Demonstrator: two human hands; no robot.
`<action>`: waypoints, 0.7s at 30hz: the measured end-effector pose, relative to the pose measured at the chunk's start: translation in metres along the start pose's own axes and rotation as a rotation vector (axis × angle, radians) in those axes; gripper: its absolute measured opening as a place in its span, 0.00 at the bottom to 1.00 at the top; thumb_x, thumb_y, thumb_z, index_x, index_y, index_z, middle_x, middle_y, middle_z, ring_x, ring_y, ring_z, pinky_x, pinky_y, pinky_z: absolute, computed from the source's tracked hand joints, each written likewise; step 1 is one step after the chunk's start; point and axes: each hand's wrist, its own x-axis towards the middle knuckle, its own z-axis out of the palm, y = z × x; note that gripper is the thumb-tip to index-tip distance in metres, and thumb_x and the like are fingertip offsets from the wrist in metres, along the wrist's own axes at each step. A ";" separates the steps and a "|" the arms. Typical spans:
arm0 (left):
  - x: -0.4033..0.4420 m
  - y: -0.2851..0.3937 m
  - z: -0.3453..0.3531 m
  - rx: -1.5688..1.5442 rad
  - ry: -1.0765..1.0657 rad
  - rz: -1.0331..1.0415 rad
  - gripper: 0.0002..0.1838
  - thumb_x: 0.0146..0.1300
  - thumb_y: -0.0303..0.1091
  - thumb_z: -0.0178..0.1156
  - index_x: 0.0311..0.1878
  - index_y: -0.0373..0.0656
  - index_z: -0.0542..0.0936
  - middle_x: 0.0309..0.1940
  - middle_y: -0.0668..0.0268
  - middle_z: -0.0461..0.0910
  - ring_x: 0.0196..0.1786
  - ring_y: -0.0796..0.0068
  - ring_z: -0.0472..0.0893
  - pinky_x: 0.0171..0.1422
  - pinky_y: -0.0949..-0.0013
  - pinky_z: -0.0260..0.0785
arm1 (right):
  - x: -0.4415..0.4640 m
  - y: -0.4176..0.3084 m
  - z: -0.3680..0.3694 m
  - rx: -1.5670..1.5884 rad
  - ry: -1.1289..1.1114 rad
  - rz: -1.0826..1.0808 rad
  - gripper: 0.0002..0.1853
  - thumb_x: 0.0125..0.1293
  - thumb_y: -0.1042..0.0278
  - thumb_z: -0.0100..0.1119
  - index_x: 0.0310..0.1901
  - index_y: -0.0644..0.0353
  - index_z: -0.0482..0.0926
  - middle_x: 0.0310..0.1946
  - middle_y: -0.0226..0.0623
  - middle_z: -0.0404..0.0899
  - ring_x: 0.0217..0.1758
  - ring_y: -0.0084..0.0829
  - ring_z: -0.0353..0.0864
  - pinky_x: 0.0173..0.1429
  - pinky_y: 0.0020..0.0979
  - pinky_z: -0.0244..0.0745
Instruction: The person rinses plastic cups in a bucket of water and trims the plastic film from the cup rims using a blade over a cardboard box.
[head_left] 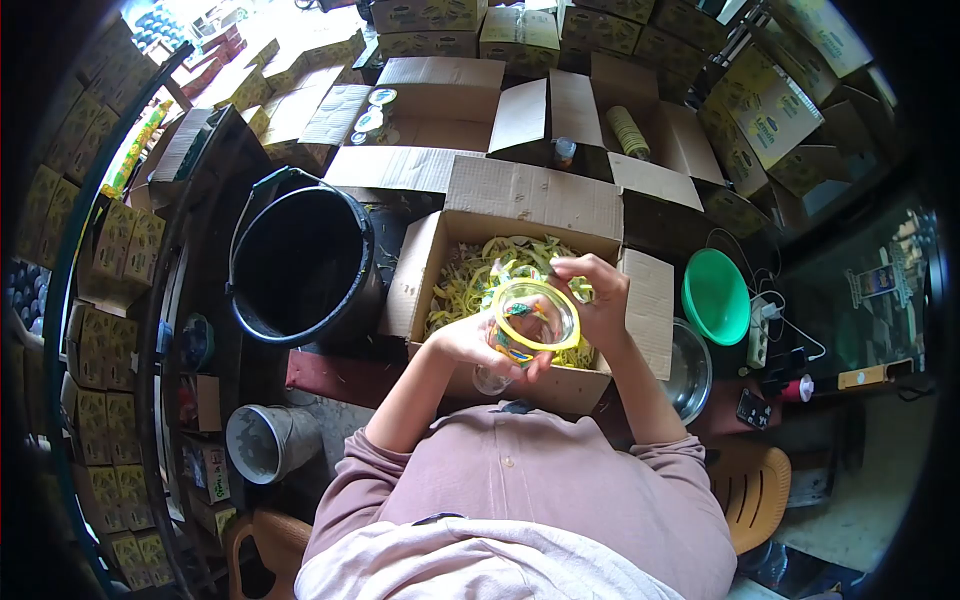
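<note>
My left hand (468, 340) is wrapped round a clear plastic jar (515, 352) with a yellow rim and a colourful print, its open mouth turned up toward me. A clear rounded piece (491, 380) shows beneath that hand; whether it belongs to the jar I cannot tell. My right hand (602, 295) is at the jar's right side, fingers curled and pinched close to the rim. What the pinch holds, if anything, is hidden. Both hands are above an open cardboard box (535, 198) full of yellow-green strips (460, 280).
A black bucket (368, 235) stands left of the box, with a grey bucket (300, 440) below it. To the right are a green bowl (716, 295), a clear bowl (690, 375) and a phone (754, 408). Open cartons (440, 100) and a small jar (564, 152) stand behind.
</note>
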 end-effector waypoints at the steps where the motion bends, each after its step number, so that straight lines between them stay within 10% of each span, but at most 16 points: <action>1: -0.001 0.003 0.001 0.018 0.012 0.014 0.26 0.41 0.27 0.66 0.46 0.35 0.68 0.33 0.61 0.75 0.35 0.74 0.76 0.39 0.72 0.70 | -0.004 0.004 0.002 0.039 0.008 0.127 0.14 0.46 0.83 0.62 0.37 0.60 0.78 0.23 0.35 0.78 0.25 0.26 0.79 0.33 0.24 0.74; 7: -0.006 0.016 -0.002 0.360 0.119 0.206 0.31 0.40 0.27 0.68 0.50 0.40 0.66 0.36 0.67 0.74 0.40 0.79 0.74 0.46 0.75 0.67 | -0.031 0.024 -0.009 -0.453 -0.165 0.242 0.17 0.45 0.85 0.59 0.40 0.58 0.78 0.23 0.35 0.77 0.25 0.24 0.78 0.31 0.26 0.72; 13: -0.001 0.011 0.002 0.547 0.469 0.509 0.35 0.49 0.27 0.61 0.60 0.41 0.55 0.46 0.60 0.68 0.48 0.73 0.70 0.54 0.70 0.63 | -0.033 -0.002 -0.018 -0.017 0.144 0.568 0.12 0.50 0.85 0.57 0.38 0.64 0.78 0.23 0.30 0.77 0.28 0.20 0.77 0.37 0.21 0.73; 21: 0.007 -0.003 0.008 0.860 0.741 0.642 0.37 0.45 0.21 0.65 0.55 0.45 0.53 0.50 0.56 0.66 0.53 0.65 0.71 0.56 0.64 0.66 | -0.023 -0.051 -0.007 0.262 0.289 0.414 0.10 0.53 0.83 0.59 0.39 0.65 0.77 0.30 0.32 0.75 0.34 0.20 0.76 0.40 0.20 0.73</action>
